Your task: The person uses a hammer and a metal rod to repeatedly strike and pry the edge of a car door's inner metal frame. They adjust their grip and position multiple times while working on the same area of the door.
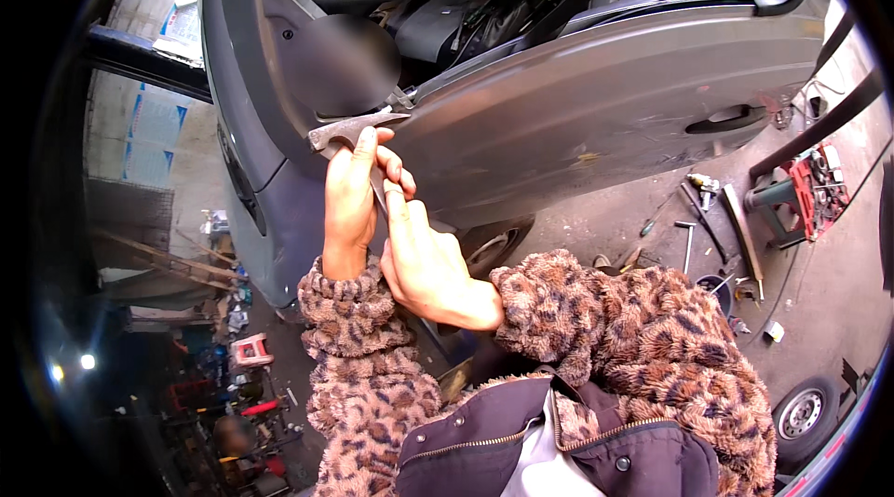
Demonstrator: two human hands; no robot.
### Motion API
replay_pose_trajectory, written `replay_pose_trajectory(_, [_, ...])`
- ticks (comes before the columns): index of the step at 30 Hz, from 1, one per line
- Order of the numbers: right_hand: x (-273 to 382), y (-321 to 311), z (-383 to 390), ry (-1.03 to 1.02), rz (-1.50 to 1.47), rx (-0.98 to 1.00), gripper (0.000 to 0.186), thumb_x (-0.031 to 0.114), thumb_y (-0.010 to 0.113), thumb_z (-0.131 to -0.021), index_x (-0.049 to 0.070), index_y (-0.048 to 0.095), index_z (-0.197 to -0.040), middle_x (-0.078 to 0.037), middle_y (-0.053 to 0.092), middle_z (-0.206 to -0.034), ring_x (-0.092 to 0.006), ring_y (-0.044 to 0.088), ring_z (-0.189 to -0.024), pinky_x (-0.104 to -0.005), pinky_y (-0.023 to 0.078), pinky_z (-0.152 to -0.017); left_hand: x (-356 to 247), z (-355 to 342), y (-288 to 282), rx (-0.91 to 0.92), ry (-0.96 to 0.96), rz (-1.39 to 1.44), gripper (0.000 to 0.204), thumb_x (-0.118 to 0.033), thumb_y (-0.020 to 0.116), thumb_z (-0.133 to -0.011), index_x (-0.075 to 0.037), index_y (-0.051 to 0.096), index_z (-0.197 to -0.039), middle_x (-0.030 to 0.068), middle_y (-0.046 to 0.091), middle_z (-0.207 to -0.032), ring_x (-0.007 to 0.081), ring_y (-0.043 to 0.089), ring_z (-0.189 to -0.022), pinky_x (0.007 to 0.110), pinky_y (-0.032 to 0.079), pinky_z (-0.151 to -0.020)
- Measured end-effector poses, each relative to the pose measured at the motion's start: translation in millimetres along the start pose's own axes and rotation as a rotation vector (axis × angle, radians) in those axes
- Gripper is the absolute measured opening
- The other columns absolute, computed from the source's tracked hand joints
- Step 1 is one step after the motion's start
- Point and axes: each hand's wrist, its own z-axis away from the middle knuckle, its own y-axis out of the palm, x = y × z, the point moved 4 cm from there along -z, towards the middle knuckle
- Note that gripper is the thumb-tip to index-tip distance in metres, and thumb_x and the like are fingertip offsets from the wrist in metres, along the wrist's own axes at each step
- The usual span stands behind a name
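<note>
Fingers of the left hand (pixel 349 208) are closed around the neck of a hammer (pixel 352 131), the thumb pointing up toward its metal head. The right hand (pixel 424 264) lies just beside and below, its fingertips close to the handle; whether they grip it, I cannot tell. The hammer is in front of a grey car (pixel 577 106), its head near the front lower corner of the window opening, with any contact between head and car unclear. Beside the head, a round patch is too blurred to read. Past the window lies the dark inside of the car; farther right along the side is a door handle (pixel 726 120). Fluffy spotted sleeves (pixel 368 394) cover both forearms, below a dark jacket front (pixel 466 432). On the floor (pixel 605 208) to the right lie a T-shaped bar (pixel 687 241) and other tools, near a red and grey stand (pixel 792 204) loaded with more. A wheel (pixel 803 411) is at the lower right. At the lower left, a red and white box (pixel 251 351) sits among dim clutter.
</note>
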Motion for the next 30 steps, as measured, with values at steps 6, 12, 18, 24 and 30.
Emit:
replay_pose_trajectory(6, [2.6,2.1,-8.6,0.015,-0.138,0.002,0.082,0.005,0.063,-0.083,-0.015,0.017,-0.149,-0.030,0.049,-0.104,-0.0422,0.062,-0.070,-0.0477,0.052,-0.057,-16.6,-4.0,8.3,-0.141,-0.041,-0.221,0.034,-0.029,0.044,-0.108,0.003,0.052,-0.112,0.0042,0.051,-0.066,0.0162,0.057,-0.052,0.029,0.049,-0.051])
replay_pose_trajectory(12, [12.8,-1.7,-14.4,0.064,-0.234,0.068,0.080,0.005,0.061,-0.085,-0.016,0.017,-0.149,-0.028,0.050,-0.105,-0.0403,0.062,-0.072,-0.0461,0.051,-0.058,-28.2,2.4,12.7,-0.209,-0.083,-0.268,0.034,-0.030,0.044,-0.108,0.002,0.056,-0.111,-0.0004,0.046,-0.063,0.0130,0.053,-0.053,0.026,0.045,-0.049])
replay_pose_trajectory(18, [41.5,-5.2,-21.3,0.085,-0.368,0.142,0.080,0.009,0.063,-0.087,-0.017,0.018,-0.148,-0.028,0.050,-0.108,-0.0405,0.063,-0.074,-0.0460,0.052,-0.061,-52.3,11.1,7.8,-0.263,-0.086,-0.348,0.034,-0.030,0.044,-0.109,0.001,0.057,-0.107,-0.0029,0.037,-0.061,0.0106,0.045,-0.050,0.025,0.038,-0.046])
replay_pose_trajectory(24, [49.8,-10.2,-23.5,0.015,-0.474,0.153,0.077,0.013,0.064,-0.089,-0.016,0.022,-0.147,-0.029,0.051,-0.114,-0.0408,0.065,-0.076,-0.0456,0.054,-0.064,-67.6,13.0,-4.3,-0.294,-0.103,-0.430,0.035,-0.030,0.043,-0.109,0.001,0.059,-0.106,-0.0043,0.035,-0.057,0.0078,0.039,-0.046,0.024,0.035,-0.044])
replay_pose_trajectory(30, [69.4,-1.6,-16.8,0.016,-0.622,0.103,0.077,0.011,0.064,-0.088,-0.013,0.023,-0.148,-0.030,0.049,-0.119,-0.0429,0.064,-0.079,-0.0475,0.054,-0.068,-86.9,29.7,-14.6,-0.309,-0.141,-0.455,0.035,-0.031,0.048,-0.108,0.002,0.058,-0.101,-0.0024,0.038,-0.059,0.0087,0.040,-0.045,0.024,0.035,-0.043])
